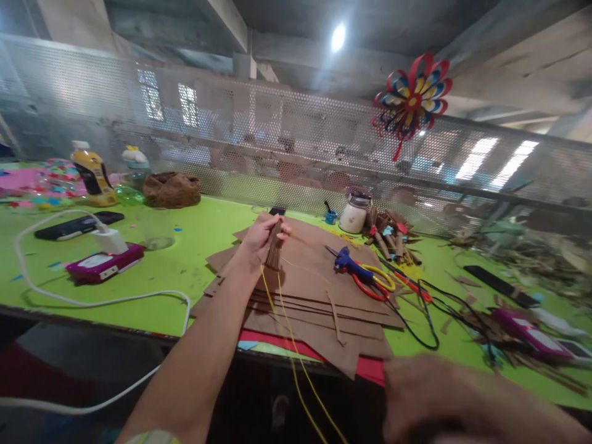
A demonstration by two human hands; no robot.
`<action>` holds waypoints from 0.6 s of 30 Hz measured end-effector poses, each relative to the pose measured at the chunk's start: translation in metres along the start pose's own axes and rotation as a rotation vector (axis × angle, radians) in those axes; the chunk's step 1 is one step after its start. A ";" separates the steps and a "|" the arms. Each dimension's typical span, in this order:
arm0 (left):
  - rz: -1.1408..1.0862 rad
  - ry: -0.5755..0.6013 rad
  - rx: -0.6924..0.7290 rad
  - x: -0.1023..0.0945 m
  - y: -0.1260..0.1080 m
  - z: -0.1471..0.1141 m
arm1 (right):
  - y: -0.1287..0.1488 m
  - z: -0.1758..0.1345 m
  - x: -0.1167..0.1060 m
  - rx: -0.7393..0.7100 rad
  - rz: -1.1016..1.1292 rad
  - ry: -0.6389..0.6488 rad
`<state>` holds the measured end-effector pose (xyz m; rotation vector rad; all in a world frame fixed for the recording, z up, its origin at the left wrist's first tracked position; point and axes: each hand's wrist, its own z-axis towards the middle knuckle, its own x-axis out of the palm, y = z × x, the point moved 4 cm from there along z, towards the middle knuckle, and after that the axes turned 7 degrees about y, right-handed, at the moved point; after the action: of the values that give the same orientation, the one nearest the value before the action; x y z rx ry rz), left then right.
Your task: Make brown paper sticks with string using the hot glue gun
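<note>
My left hand (pixel 264 237) is closed around a narrow bundle of pleated brown paper (pixel 274 254), held upright above a stack of brown paper sheets (pixel 305 277). Two strands of yellow string (pixel 289 333) run from the bundle down past the table's front edge. My right hand (pixel 428 394) is at the lower right, in front of the table edge, smeared by motion; its fingers cannot be made out. Blue-handled cutters (pixel 346 260) and scissors with red and yellow handles (pixel 382 280) lie on the right part of the stack. A thin paper strip (pixel 335 317) rests on the sheets.
On the green table (pixel 161 271) stand a purple power bank (pixel 106 264) with a white charger, a dark phone (pixel 78 225), a yellow bottle (pixel 94 176) and a white jar (pixel 354 213). Rolled paper pieces (pixel 393 237), a black cable (pixel 430 330) and scraps lie right. A perforated screen (pixel 296 142) stands behind.
</note>
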<state>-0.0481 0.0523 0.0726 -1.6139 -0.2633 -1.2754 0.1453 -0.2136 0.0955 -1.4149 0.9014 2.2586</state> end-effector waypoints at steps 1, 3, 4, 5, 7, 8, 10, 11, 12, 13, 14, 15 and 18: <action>0.034 0.044 -0.025 0.002 0.002 0.000 | -0.014 0.006 -0.004 0.060 0.146 0.115; 0.078 0.083 -0.033 0.005 0.005 0.001 | -0.049 0.027 -0.016 0.226 0.303 0.028; 0.083 0.082 -0.014 0.005 0.007 0.001 | -0.066 0.041 -0.018 0.288 0.336 -0.048; 0.079 0.080 0.011 0.006 0.008 0.002 | -0.082 0.056 -0.018 0.328 0.360 -0.114; 0.066 0.094 0.049 0.007 0.011 0.004 | -0.104 0.086 -0.010 0.331 0.386 -0.223; 0.062 0.117 0.051 0.007 0.014 0.005 | -0.110 0.101 -0.006 0.301 0.341 -0.275; 0.075 0.169 0.017 0.006 0.021 0.008 | -0.111 0.124 0.002 0.203 0.196 -0.334; 0.088 0.185 0.006 0.005 0.025 0.010 | -0.108 0.132 0.003 0.149 0.100 -0.361; 0.106 0.187 -0.004 0.003 0.028 0.011 | -0.104 0.138 0.004 0.103 -0.001 -0.383; 0.123 0.177 -0.013 0.001 0.032 0.013 | -0.101 0.142 0.003 0.069 -0.103 -0.400; 0.139 0.162 -0.020 0.000 0.036 0.014 | -0.098 0.145 0.002 0.048 -0.200 -0.410; 0.152 0.149 -0.030 -0.001 0.040 0.015 | -0.096 0.146 0.002 0.038 -0.288 -0.403; 0.136 0.137 -0.057 0.001 0.053 0.017 | -0.098 0.149 0.004 0.009 -0.471 -0.315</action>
<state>-0.0011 0.0413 0.0454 -1.5568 -0.0323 -1.2913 0.0979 -0.0415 0.1048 -1.0817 0.4222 2.0271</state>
